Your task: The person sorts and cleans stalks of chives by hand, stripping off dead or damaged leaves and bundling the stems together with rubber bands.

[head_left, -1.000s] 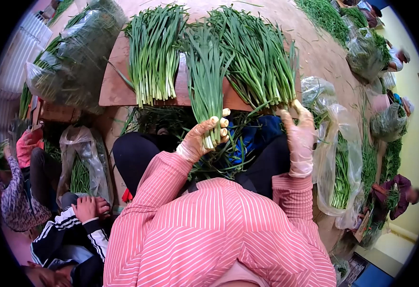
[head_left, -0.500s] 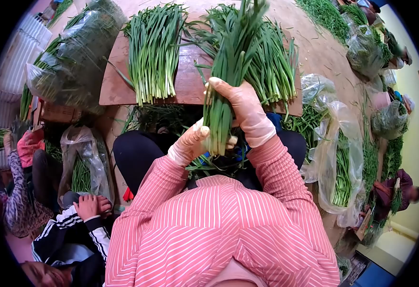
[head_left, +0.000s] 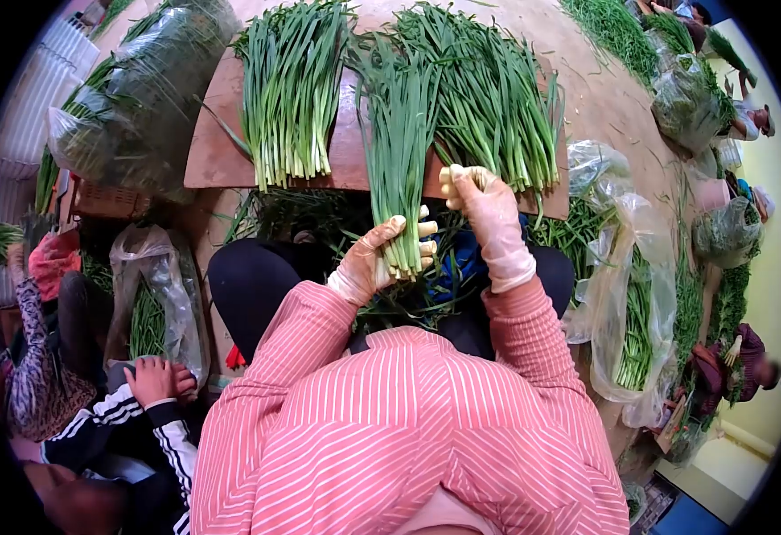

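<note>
My left hand [head_left: 374, 260], in a pale thin glove, is wrapped round the pale stem ends of a bunch of garlic chives [head_left: 399, 143]. The leaves of that bunch point away from me over the wooden board [head_left: 346, 134]. To the right of the bunch is my gloved right hand [head_left: 482, 209], clear of the stems, with curled fingers; whatever they may pinch is hidden. On the board, a pile of garlic chives [head_left: 292, 98] lies at the left and a larger pile of garlic chives [head_left: 502, 107] at the right.
Clear plastic bags with greens stand at the left [head_left: 159, 294] and right [head_left: 631, 312]. A large wrapped bundle [head_left: 154, 89] lies at the far left. A person in a striped-sleeve jacket [head_left: 123, 428] sits close on my left. Other people work along the right wall.
The bunch has come down from upright and leans forward over the board, now in my left hand alone. My right hand has let go of it and moved right.
</note>
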Action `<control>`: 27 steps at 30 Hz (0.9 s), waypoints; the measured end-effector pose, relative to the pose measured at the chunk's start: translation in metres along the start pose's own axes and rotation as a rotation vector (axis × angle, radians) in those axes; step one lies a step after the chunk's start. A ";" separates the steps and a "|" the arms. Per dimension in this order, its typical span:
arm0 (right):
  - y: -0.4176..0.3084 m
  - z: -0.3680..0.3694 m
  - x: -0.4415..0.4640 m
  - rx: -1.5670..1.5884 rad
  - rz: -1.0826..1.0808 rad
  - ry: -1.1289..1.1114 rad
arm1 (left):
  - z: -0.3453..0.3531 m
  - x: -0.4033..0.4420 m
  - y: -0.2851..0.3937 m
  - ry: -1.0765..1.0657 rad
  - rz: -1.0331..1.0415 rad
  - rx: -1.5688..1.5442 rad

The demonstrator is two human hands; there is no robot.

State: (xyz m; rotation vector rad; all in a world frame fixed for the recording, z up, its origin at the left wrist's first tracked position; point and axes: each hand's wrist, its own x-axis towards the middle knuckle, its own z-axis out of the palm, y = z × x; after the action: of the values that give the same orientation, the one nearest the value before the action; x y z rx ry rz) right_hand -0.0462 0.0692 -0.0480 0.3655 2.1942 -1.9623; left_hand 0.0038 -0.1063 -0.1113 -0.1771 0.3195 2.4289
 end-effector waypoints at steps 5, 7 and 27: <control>-0.024 0.018 -0.029 -0.060 0.066 -0.058 | 0.001 0.000 0.000 0.043 -0.034 -0.021; -0.003 0.021 -0.021 -0.329 -0.008 -0.086 | -0.010 0.000 -0.001 0.089 -0.076 -0.004; -0.002 -0.002 -0.070 0.335 -0.039 -0.245 | -0.014 0.005 -0.003 0.116 0.055 -0.014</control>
State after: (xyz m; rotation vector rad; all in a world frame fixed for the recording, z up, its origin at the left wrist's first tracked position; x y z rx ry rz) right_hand 0.0199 0.0667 -0.0253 0.1165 1.7403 -2.2627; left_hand 0.0026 -0.1052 -0.1265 -0.3200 0.3631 2.4810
